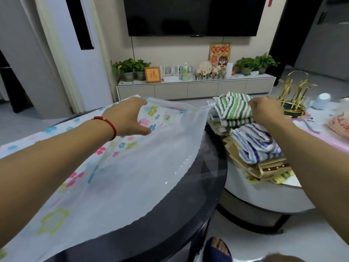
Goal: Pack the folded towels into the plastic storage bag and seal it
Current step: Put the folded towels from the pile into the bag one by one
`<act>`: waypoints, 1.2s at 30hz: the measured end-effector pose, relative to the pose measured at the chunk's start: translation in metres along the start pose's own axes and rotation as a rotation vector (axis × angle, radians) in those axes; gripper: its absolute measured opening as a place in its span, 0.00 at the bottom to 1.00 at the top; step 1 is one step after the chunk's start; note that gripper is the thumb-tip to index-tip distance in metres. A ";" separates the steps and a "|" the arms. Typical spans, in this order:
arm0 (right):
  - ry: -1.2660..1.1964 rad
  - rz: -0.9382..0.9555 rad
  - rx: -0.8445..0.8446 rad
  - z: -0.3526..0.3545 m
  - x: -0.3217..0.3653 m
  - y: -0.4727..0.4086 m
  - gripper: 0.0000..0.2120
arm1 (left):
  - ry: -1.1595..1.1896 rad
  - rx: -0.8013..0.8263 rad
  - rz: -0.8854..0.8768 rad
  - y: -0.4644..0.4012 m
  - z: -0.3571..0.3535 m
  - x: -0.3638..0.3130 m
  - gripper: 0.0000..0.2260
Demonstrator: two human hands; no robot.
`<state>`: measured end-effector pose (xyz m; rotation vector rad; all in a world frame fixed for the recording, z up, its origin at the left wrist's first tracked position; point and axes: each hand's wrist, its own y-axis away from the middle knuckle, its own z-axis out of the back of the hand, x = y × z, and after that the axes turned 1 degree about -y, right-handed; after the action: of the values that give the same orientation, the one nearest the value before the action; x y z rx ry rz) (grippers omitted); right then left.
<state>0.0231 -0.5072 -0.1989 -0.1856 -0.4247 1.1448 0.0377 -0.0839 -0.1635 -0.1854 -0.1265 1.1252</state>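
A large translucent plastic storage bag [132,176] printed with coloured flowers lies spread over a dark round glass table [188,214]. My left hand [126,118], with a red cord at the wrist, grips the bag's far rim and lifts it. My right hand [264,108] is closed on a green-and-white striped towel [236,108] atop a stack of folded towels. A blue-striped towel [253,144] and tan towels [264,167] lie in a nearer stack on the white round table [264,197].
A gold wire rack [294,97] and a white cup [323,101] stand at the far right, next to a pink bag [338,125]. A TV cabinet [196,87] with plants lines the wall. My slippered foot [217,248] is below the table edge.
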 end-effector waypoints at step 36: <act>-1.253 -0.327 0.669 -0.118 0.237 0.114 0.06 | 0.060 0.130 -0.095 0.011 0.067 0.037 0.48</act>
<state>0.0581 -0.2369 -0.2912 1.2082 -1.0762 0.9016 0.0306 -0.0403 -0.1003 -0.0959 -0.0079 1.0290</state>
